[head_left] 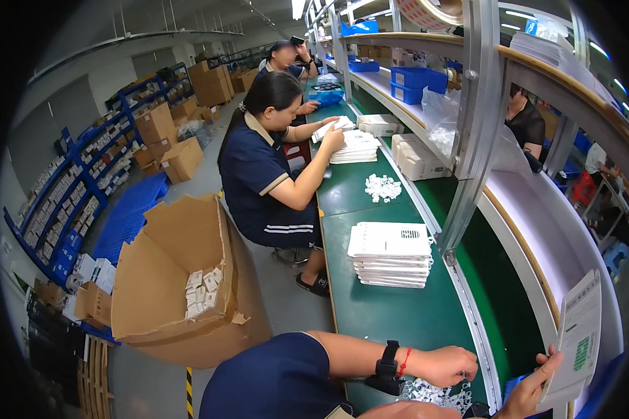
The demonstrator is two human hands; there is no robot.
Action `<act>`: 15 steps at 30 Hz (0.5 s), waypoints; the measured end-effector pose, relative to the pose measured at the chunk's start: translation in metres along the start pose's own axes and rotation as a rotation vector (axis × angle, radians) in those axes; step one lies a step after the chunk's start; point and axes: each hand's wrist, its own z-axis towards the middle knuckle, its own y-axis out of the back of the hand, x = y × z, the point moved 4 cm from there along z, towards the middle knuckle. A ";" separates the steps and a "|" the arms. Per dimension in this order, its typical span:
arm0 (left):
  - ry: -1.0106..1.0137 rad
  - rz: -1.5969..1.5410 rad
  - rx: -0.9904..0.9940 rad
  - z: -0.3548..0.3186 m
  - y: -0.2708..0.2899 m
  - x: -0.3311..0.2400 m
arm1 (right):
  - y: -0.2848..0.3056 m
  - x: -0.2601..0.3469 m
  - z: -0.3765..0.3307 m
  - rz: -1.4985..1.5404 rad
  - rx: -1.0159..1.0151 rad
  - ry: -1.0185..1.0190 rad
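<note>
My left hand (446,365) is closed over a heap of small white plastic pieces (435,394) lying on the green bench near its front edge; a black wrist device and a red string sit on that wrist. Whether anything is pinched in the fingers is hidden. My right hand (531,390) holds up a flat white package with a green patch (577,342) at the lower right, thumb across its lower edge. A stack of flat white packages (391,253) rests on the green bench (391,311) further ahead.
A seated co-worker (267,164) handles white packages at more stacks (356,146) up the bench, with others beyond. A large open cardboard box (175,279) with white packets stands on the floor to the left. A metal upright (468,126) and shelves with blue bins run along the right.
</note>
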 end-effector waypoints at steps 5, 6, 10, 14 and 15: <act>0.026 -0.003 -0.047 0.000 0.000 -0.003 | -0.004 -0.018 -0.002 0.084 -0.052 -0.037; 0.092 -0.008 -0.040 -0.005 0.002 -0.001 | -0.008 -0.006 -0.002 0.091 -0.026 0.044; 0.046 0.031 0.021 0.001 -0.001 0.003 | -0.005 0.006 0.006 -0.127 0.071 0.009; 0.051 0.022 -0.027 0.000 -0.005 0.006 | -0.009 -0.049 -0.010 0.151 -0.092 -0.197; 0.036 0.014 -0.079 0.001 -0.003 0.004 | -0.008 -0.053 -0.012 0.189 -0.102 -0.255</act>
